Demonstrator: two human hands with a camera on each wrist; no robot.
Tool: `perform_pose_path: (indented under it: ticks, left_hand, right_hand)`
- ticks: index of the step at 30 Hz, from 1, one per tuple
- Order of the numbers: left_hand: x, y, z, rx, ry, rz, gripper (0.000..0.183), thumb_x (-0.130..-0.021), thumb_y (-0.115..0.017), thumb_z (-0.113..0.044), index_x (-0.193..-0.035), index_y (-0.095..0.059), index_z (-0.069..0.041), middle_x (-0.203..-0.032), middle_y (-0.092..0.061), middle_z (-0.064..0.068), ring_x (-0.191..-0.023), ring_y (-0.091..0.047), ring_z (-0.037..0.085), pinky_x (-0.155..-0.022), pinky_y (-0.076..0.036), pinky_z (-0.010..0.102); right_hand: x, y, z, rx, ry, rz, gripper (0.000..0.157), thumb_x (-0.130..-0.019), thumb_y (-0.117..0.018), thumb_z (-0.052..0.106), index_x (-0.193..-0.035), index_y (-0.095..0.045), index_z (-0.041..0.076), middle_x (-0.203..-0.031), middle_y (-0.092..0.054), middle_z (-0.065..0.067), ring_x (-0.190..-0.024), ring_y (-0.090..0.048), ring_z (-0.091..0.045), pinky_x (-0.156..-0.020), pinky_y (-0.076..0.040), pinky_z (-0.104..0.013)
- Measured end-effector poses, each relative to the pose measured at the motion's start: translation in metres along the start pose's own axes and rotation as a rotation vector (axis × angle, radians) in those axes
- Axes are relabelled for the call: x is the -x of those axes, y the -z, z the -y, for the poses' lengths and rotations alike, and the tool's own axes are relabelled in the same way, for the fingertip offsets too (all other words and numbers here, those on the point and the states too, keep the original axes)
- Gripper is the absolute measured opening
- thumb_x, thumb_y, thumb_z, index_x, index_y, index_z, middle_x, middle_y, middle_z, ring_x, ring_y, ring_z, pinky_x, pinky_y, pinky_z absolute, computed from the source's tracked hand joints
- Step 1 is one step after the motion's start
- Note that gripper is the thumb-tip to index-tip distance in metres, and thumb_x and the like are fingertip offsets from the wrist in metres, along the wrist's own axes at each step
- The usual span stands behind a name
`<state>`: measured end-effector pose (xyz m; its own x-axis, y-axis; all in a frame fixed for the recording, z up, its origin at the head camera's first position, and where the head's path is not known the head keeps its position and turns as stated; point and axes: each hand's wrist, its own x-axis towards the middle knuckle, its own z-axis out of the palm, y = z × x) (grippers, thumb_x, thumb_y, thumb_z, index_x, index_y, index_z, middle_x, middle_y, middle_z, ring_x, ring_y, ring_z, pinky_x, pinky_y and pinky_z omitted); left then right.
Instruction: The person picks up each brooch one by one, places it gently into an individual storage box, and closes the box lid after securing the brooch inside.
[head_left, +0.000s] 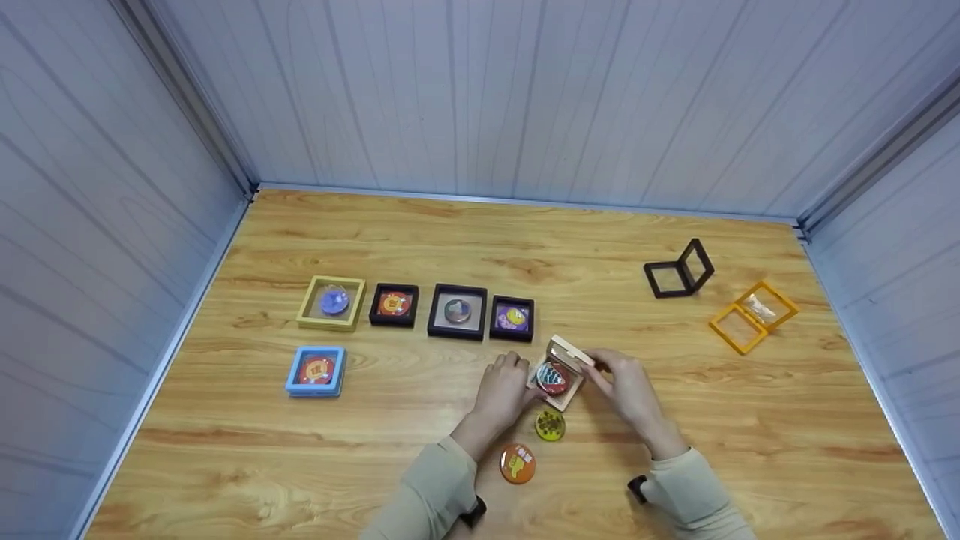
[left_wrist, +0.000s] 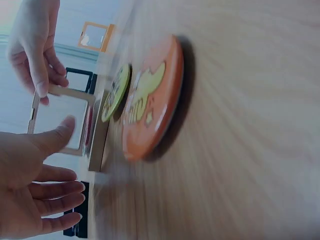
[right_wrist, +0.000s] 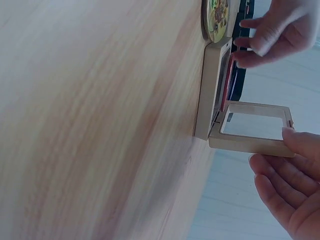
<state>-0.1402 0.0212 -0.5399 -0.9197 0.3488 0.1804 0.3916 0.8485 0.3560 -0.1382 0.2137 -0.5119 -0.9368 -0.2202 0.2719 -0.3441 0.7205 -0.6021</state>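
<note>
Roughly midway between the table's side edges, the right hand pinches the lid of the beige frame between its fingers, the left hand's fingers loosely apart alongside; the badge inside could jam closing if seated crookedly.

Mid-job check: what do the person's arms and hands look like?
The left hand and right hand are bare, with no gloves or rings visible. Long, pale grey-beige sleeves cover the forearms. A small black object shows at each cuff; I can't make out any markings on it.
</note>
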Motion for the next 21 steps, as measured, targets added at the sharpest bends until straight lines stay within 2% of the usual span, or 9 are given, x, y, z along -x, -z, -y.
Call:
perform_pose_path:
  ticks: [8,14,21]
  left_hand:
    - [0.001,-0.004,0.006,-0.009,-0.005,-0.011,0.028,-0.062,-0.076,-0.023,-0.078,-0.064,-0.003,-0.079,-0.053,0.005,-0.077,-0.05,0.02,-0.063,-0.043,0.031]
    - [-0.001,-0.01,0.008,0.005,-0.022,-0.004,0.021,-0.067,-0.072,-0.024,-0.073,-0.065,-0.006,-0.078,-0.052,0.005,-0.076,-0.05,0.02,-0.063,-0.042,0.031]
    - [-0.004,-0.01,0.008,0.026,-0.022,0.011,0.022,-0.071,-0.07,-0.028,-0.073,-0.066,-0.007,-0.077,-0.053,0.004,-0.074,-0.05,0.019,-0.063,-0.043,0.031]
  right_hand:
    - [0.001,-0.001,0.0,0.004,0.044,-0.02,0.018,-0.074,-0.067,0.002,-0.092,-0.065,-0.001,-0.086,-0.065,-0.012,-0.074,-0.061,-0.019,-0.069,-0.05,-0.031]
    - [0.002,-0.001,0.0,0.008,0.079,-0.01,0.018,-0.074,-0.067,0.0,-0.092,-0.065,-0.001,-0.086,-0.065,-0.012,-0.075,-0.061,-0.02,-0.068,-0.05,-0.031]
    - [0.006,-0.003,0.003,0.024,0.108,0.025,0.019,-0.074,-0.069,0.005,-0.091,-0.066,0.0,-0.086,-0.065,-0.01,-0.077,-0.061,-0.021,-0.071,-0.049,-0.034]
